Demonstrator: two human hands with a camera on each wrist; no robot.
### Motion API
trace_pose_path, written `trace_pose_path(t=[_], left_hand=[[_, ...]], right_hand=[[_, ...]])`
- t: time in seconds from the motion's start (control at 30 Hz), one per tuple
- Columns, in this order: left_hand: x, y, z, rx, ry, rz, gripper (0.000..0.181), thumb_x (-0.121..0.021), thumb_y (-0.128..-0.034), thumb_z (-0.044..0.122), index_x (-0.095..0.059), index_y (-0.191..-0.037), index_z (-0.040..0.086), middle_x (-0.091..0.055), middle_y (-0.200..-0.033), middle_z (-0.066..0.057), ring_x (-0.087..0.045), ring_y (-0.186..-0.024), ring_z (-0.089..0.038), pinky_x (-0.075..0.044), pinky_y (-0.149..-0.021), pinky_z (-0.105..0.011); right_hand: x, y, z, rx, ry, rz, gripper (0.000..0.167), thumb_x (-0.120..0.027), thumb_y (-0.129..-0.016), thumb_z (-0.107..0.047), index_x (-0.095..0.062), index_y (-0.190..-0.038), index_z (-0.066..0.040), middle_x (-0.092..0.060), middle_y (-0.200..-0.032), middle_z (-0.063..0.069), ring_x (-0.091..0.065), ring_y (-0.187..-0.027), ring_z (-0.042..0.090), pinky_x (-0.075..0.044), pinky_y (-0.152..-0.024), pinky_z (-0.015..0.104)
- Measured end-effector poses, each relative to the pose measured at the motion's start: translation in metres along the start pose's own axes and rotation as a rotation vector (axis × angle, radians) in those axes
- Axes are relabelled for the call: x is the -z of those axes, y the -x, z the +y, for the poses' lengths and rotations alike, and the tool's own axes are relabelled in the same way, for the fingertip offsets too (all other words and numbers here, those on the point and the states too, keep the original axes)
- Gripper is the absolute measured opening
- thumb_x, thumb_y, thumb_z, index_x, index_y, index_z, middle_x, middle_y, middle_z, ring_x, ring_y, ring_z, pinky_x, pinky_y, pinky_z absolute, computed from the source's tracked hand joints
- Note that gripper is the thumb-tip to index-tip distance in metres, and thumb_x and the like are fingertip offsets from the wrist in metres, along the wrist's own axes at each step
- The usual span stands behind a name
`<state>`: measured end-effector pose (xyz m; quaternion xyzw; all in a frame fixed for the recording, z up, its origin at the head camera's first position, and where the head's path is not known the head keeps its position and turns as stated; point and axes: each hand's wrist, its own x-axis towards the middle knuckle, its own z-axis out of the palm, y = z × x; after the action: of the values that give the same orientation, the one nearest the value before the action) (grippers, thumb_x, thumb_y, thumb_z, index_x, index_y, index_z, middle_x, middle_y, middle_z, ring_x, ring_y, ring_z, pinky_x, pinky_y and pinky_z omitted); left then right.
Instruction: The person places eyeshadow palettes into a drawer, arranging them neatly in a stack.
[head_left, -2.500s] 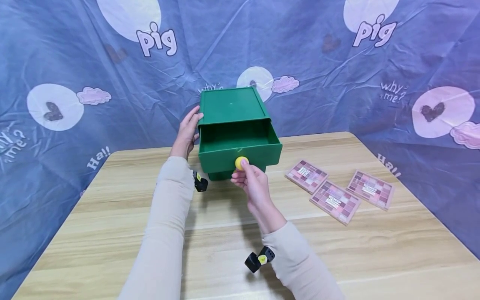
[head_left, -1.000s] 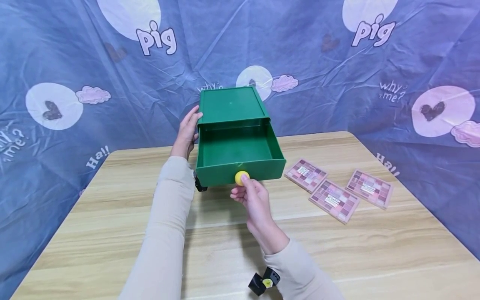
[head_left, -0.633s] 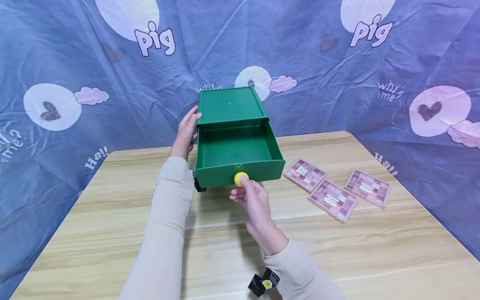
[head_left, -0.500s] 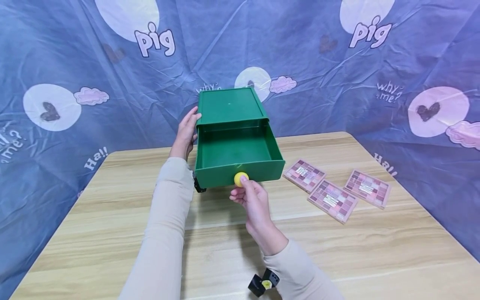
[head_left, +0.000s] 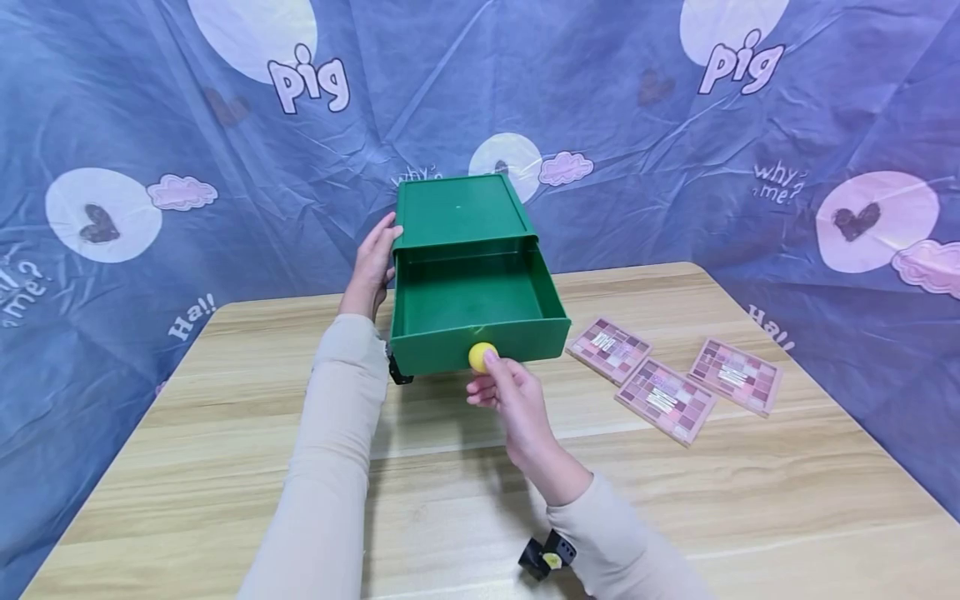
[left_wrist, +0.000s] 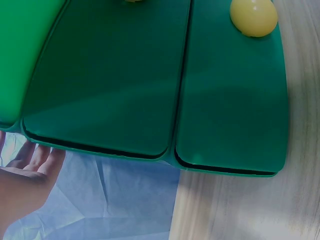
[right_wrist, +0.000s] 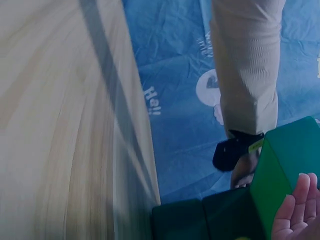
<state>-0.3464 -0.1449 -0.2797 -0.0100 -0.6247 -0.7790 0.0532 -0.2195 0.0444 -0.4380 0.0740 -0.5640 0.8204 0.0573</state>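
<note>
your right hand (head_left: 523,410) is at the knob (head_left: 480,356) on the front of the top drawer (head_left: 525,340), which juts toward you. behind that grip stands the cabinet (head_left: 461,212), your left hand (head_left: 372,262) against its left side; the middle drawer (left_wrist: 100,85) and bottom drawer (left_wrist: 230,100) sit beneath. right of the grip on the table (head_left: 225,467) lie the near-left palette (head_left: 611,348), the front palette (head_left: 666,402), closer to you, and the rightmost palette (head_left: 737,377). behind everything hangs the cloth (head_left: 637,100).
</note>
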Motion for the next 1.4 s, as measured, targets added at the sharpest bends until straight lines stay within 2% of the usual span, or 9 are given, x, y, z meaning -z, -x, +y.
trace_pose_path(t=[0.07, 0.2, 0.27, 0.37, 0.47, 0.57, 0.77, 1.13, 1.4], left_hand=[[0.000, 0.000, 0.000, 0.001, 0.002, 0.001, 0.049, -0.054, -0.0805, 0.028, -0.044, -0.128, 0.026, -0.032, -0.132, 0.004, -0.032, -0.113, -0.011, -0.034, -0.087, -0.038], [0.000, 0.001, 0.000, 0.005, 0.004, 0.003, 0.048, -0.055, -0.0803, 0.027, -0.044, -0.128, 0.027, -0.034, -0.131, 0.003, -0.033, -0.113, -0.012, -0.034, -0.087, -0.038], [0.000, 0.001, 0.000, 0.007, 0.001, 0.000, 0.048, -0.054, -0.0804, 0.027, -0.044, -0.128, 0.027, -0.033, -0.131, 0.004, -0.033, -0.113, -0.012, -0.034, -0.087, -0.038], [-0.001, 0.001, 0.000, 0.005, -0.002, 0.001, 0.048, -0.055, -0.0802, 0.027, -0.045, -0.127, 0.027, -0.032, -0.132, 0.004, -0.033, -0.113, -0.011, -0.035, -0.086, -0.037], [0.000, 0.001, 0.001, 0.009, -0.010, 0.001, 0.047, -0.055, -0.0801, 0.028, -0.045, -0.127, 0.028, -0.031, -0.133, 0.005, -0.032, -0.113, -0.011, -0.035, -0.086, -0.037], [0.000, 0.001, 0.001, 0.010, -0.026, 0.000, 0.047, -0.055, -0.0799, 0.029, -0.046, -0.126, 0.029, -0.031, -0.133, 0.006, -0.032, -0.113, -0.011, -0.035, -0.086, -0.037], [0.001, 0.002, 0.001, 0.013, -0.048, -0.005, 0.048, -0.054, -0.0802, 0.030, -0.044, -0.127, 0.030, -0.030, -0.133, 0.006, -0.031, -0.114, -0.011, -0.033, -0.088, -0.039], [0.001, 0.002, 0.001, 0.005, -0.034, 0.007, 0.046, -0.054, -0.0808, 0.029, -0.045, -0.126, 0.030, -0.030, -0.133, 0.007, -0.031, -0.113, -0.011, -0.034, -0.086, -0.038], [0.000, 0.002, 0.000, 0.003, -0.040, 0.006, 0.047, -0.055, -0.0808, 0.030, -0.045, -0.127, 0.029, -0.031, -0.133, 0.007, -0.032, -0.113, -0.011, -0.034, -0.086, -0.038]], right_hand=[[0.000, 0.004, -0.012, 0.015, 0.035, -0.025, 0.031, -0.050, -0.087, -0.032, -0.059, -0.092, -0.003, -0.060, -0.074, 0.015, -0.058, -0.062, 0.025, -0.048, -0.059, 0.035], [-0.012, 0.028, -0.070, 0.017, 0.157, -0.092, 0.031, -0.052, -0.086, -0.026, -0.055, -0.090, 0.004, -0.059, -0.073, 0.014, -0.057, -0.063, 0.021, -0.048, -0.062, 0.033], [-0.017, 0.040, -0.099, -0.011, 0.250, -0.124, 0.030, -0.052, -0.086, -0.022, -0.053, -0.090, 0.008, -0.059, -0.075, 0.014, -0.057, -0.065, 0.019, -0.047, -0.066, 0.033], [-0.010, 0.044, -0.117, -0.037, 0.360, -0.192, 0.023, -0.052, -0.087, -0.014, -0.053, -0.093, 0.008, -0.058, -0.082, 0.015, -0.056, -0.074, 0.020, -0.045, -0.071, 0.032], [0.002, 0.044, -0.122, -0.039, 0.509, -0.241, 0.025, -0.054, -0.086, -0.015, -0.054, -0.099, 0.006, -0.057, -0.089, 0.014, -0.055, -0.081, 0.022, -0.044, -0.074, 0.032], [0.017, 0.040, -0.123, 0.005, 0.657, -0.290, 0.028, -0.058, -0.083, -0.018, -0.055, -0.101, 0.002, -0.058, -0.092, 0.010, -0.054, -0.083, 0.020, -0.043, -0.075, 0.034], [0.049, 0.033, -0.134, 0.067, 0.829, -0.373, 0.036, -0.063, -0.078, -0.017, -0.053, -0.105, 0.005, -0.056, -0.099, 0.015, -0.053, -0.087, 0.025, -0.042, -0.076, 0.039], [0.107, 0.031, -0.153, 0.073, 1.078, -0.343, 0.066, -0.066, -0.076, -0.027, -0.037, -0.124, 0.008, -0.044, -0.116, 0.024, -0.043, -0.103, 0.037, -0.035, -0.083, 0.049], [0.148, 0.031, -0.156, 0.072, 1.343, -0.355, 0.086, -0.066, -0.072, -0.041, -0.027, -0.128, 0.012, -0.032, -0.123, 0.035, -0.030, -0.109, 0.048, -0.024, -0.087, 0.057]])
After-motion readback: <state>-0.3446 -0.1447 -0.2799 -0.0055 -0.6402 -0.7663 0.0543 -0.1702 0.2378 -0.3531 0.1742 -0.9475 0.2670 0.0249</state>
